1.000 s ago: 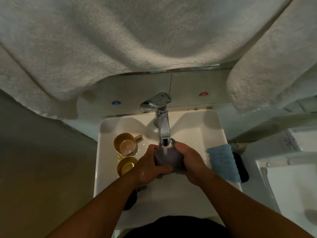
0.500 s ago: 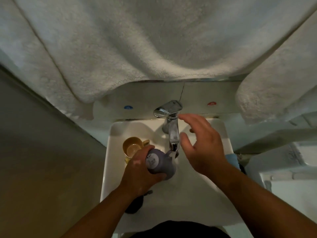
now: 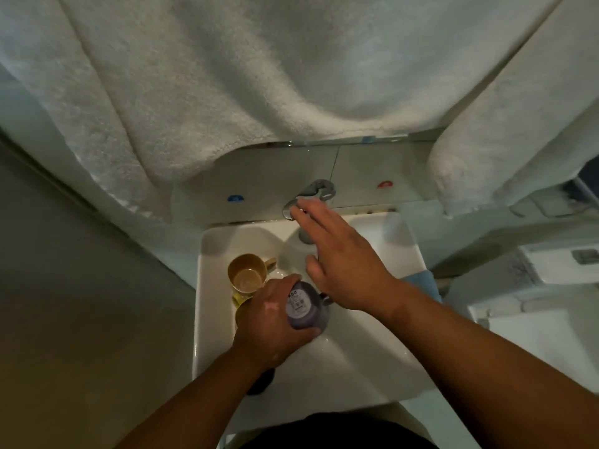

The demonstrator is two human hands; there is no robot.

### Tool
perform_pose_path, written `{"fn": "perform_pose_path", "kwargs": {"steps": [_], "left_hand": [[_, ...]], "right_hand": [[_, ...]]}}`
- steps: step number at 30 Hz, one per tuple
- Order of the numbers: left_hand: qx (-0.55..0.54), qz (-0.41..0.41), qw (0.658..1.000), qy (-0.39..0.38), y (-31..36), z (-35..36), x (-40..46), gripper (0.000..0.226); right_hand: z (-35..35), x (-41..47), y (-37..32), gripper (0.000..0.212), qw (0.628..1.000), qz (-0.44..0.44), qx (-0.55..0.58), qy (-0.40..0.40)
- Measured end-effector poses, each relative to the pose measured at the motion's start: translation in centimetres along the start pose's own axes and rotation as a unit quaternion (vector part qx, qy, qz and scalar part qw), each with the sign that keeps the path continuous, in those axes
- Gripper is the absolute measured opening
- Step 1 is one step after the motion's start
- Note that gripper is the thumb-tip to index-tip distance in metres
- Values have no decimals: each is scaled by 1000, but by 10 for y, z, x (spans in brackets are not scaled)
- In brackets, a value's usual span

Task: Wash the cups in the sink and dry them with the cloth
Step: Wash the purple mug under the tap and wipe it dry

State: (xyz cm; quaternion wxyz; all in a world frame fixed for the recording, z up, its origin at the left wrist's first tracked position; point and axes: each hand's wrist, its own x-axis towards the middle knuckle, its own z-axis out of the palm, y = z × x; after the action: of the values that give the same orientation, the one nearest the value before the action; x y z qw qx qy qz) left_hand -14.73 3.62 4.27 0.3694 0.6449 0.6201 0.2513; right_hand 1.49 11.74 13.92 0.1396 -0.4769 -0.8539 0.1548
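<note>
My left hand [image 3: 270, 314] grips a grey-purple cup [image 3: 304, 307] over the white sink [image 3: 356, 367], its labelled bottom turned up toward me. My right hand [image 3: 340, 264] reaches forward with straight fingers, the fingertips resting on the chrome tap lever [image 3: 311, 192]. A tan cup [image 3: 248, 273] sits at the sink's left side, open side up. Below it a yellow cup [image 3: 238, 299] is mostly hidden by my left hand. A blue cloth [image 3: 421, 281] lies on the sink's right rim, partly covered by my right forearm.
Large white towels [image 3: 259, 76] hang above the sink and at the right [image 3: 505, 124]. A dark object [image 3: 261, 384] lies in the sink under my left wrist. A white fixture [image 3: 534, 319] stands to the right. Blue and red marks sit on the wall behind the tap.
My right hand let go of the grey-purple cup and moved up to the tap lever. My left hand turned the cup bottom-up and keeps holding it.
</note>
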Motion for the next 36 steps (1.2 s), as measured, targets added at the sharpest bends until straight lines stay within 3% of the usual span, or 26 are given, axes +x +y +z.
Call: {"fn": "perform_pose_path", "kwargs": {"steps": [6, 9, 11, 13, 16, 24, 28, 30, 36], "left_hand": [[105, 83, 991, 1, 24, 1, 2, 95], [61, 50, 996, -47, 30, 17, 3, 95], [91, 34, 992, -84, 27, 38, 3, 92], [120, 19, 988, -94, 24, 59, 2, 93], [74, -15, 994, -75, 35, 75, 4, 93], [60, -84, 994, -32, 72, 109, 15, 83], [38, -110, 993, -11, 79, 123, 9, 82], [18, -135, 991, 6, 78, 127, 8, 76], [-92, -204, 974, 27, 81, 123, -4, 74]], "right_hand": [[-6, -53, 37, 55, 984, 101, 116, 95], [5, -90, 56, 41, 968, 187, 128, 106], [17, -113, 68, 38, 956, 239, 145, 88], [31, -135, 85, 36, 957, 245, 143, 57], [33, -155, 114, 32, 959, 256, 122, 11], [27, -175, 192, 26, 970, 228, 67, 48], [28, -168, 220, 45, 937, 334, 99, -26], [32, -164, 228, 51, 925, 346, 142, -66], [32, -177, 239, 8, 950, 254, 179, 2]]}}
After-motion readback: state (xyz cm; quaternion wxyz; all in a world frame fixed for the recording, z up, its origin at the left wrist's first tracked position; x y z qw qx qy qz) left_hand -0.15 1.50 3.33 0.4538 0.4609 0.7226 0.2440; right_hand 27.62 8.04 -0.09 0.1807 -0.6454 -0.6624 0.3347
